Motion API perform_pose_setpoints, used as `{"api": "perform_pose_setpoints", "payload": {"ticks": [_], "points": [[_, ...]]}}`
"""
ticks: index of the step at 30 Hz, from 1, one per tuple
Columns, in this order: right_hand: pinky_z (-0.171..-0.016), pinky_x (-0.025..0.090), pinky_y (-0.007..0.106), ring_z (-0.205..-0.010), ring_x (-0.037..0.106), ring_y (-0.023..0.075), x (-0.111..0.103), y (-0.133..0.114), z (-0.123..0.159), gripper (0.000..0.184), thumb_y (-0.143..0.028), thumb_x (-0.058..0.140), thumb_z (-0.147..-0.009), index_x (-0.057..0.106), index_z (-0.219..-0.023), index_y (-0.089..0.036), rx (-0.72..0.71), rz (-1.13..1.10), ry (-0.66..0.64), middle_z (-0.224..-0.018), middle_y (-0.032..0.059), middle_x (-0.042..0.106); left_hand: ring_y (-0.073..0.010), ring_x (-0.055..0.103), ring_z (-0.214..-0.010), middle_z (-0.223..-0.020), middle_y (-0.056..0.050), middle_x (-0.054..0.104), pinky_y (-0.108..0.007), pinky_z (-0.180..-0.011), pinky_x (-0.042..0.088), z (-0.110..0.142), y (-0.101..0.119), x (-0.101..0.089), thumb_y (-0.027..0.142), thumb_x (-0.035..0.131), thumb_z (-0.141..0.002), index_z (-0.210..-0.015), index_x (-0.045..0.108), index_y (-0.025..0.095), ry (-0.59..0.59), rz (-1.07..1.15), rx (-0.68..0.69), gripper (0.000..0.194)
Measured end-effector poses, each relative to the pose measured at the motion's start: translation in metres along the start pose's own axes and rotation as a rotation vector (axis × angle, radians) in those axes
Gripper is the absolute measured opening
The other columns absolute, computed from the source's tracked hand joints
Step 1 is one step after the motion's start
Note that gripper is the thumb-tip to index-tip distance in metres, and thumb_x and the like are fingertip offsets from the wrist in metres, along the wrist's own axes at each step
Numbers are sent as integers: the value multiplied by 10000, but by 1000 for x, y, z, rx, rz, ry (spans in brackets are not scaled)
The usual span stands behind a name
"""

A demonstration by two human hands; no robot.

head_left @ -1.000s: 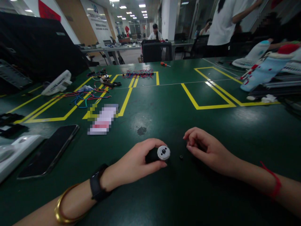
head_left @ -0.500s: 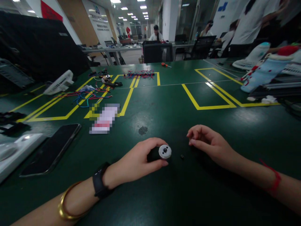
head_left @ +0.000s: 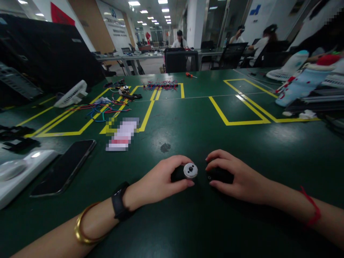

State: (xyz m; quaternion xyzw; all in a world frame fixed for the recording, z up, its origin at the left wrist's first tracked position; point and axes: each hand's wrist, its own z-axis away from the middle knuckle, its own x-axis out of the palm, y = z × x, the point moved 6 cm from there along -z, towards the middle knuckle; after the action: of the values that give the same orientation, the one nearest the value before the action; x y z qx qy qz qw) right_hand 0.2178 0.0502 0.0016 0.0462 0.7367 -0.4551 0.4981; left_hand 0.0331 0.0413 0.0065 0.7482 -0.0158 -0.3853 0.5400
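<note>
My left hand (head_left: 158, 179) is closed around a small motor (head_left: 190, 171), thumb on the near side and fingers on the far side. The motor's round silver end faces up toward me, with a dark centre and small dark holes; its dark body is partly hidden by the hand. Just to the right, a tiny black ring-like part (head_left: 209, 177) lies on the green table (head_left: 172, 222). Over it, my right hand (head_left: 242, 175) is open, with thumb and fingers apart on either side of the little part. Whether the thumb touches it, I cannot tell.
At the left lie a black phone (head_left: 64, 166) and a white power strip (head_left: 32, 168). Farther back are tangled wires (head_left: 107, 107), a wire bundle (head_left: 162, 85) and an orange screwdriver (head_left: 190, 75). A light-blue bottle (head_left: 299, 84) stands at the right. Other people sit beyond the table.
My right hand has moved left and its fingers have spread over the tiny black part. The left hand keeps its hold on the motor; the view has shifted slightly.
</note>
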Motion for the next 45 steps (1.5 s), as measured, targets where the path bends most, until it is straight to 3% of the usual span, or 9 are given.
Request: {"api": "perform_pose_setpoints", "payload": {"ticks": [4,8,15,20,26,32,37,40,45], "points": [[-963,440,366,-1136,505,209,2,-2,-2,134,-277,620,-853,662,-973,-234,-33,26,-26,-1193,70,510,-184,589,-977,-1086,-15,629,-319,-873,456,0,0,1,235,688,-834,-1129,555,227,-8,-2,-10,324],[-901,464,323,-1034,558,175,-8,-9,-9,110,-259,605,-874,664,-957,-217,-14,-37,78,-1110,61,550,-171,585,-970,-1067,-2,626,-301,-870,449,-1,-2,1,244,688,-835,-1108,556,223,-11,-7,-17,304],[-880,460,287,-988,574,156,-24,-54,-31,110,-245,632,-864,688,-951,-208,-142,-84,192,-1049,50,579,-173,584,-889,-1007,-7,624,-286,-782,451,1,-4,1,283,682,-838,-1085,558,214,-4,-64,-10,285],[-829,471,311,-931,588,174,-13,-62,-39,119,-240,630,-857,695,-954,-216,-204,-38,109,-1025,55,605,-192,584,-916,-1031,-32,625,-302,-804,457,1,-3,1,288,667,-843,-1068,560,194,-8,-67,-3,266],[-808,473,299,-910,594,170,-18,-56,-38,86,-247,630,-860,672,-928,-213,-145,-82,203,-982,46,621,-200,586,-912,-1032,-38,628,-309,-799,463,0,-3,1,297,679,-833,-1090,560,190,-3,-80,-7,303],[-794,466,301,-865,600,162,-10,-55,-43,100,-248,629,-858,695,-925,-212,-107,-63,90,-952,37,634,-180,582,-881,-986,-21,622,-291,-777,451,0,-2,1,284,678,-838,-1063,564,187,-12,-92,-3,270],[-846,451,302,-947,596,168,-21,-49,-36,127,-274,625,-862,684,-782,-195,-100,-100,203,-1033,52,623,-180,588,-906,-1021,-22,632,-298,-809,454,-1,-1,0,260,688,-831,-1072,568,193,-10,-79,-3,277],[-798,457,305,-891,603,171,-28,-30,-26,205,-311,574,-896,663,-754,-193,2,-155,253,-954,51,642,-184,593,-945,-1049,-24,637,-308,-850,458,0,0,0,253,694,-829,-1083,572,200,-10,-46,6,287],[-631,444,279,-680,577,150,-23,22,-4,271,-394,524,-921,651,-782,-199,286,-405,310,-722,12,620,-192,595,-980,-1089,-39,634,-325,-877,468,0,-1,0,264,685,-838,-1126,571,206,-17,-6,6,315]]}}
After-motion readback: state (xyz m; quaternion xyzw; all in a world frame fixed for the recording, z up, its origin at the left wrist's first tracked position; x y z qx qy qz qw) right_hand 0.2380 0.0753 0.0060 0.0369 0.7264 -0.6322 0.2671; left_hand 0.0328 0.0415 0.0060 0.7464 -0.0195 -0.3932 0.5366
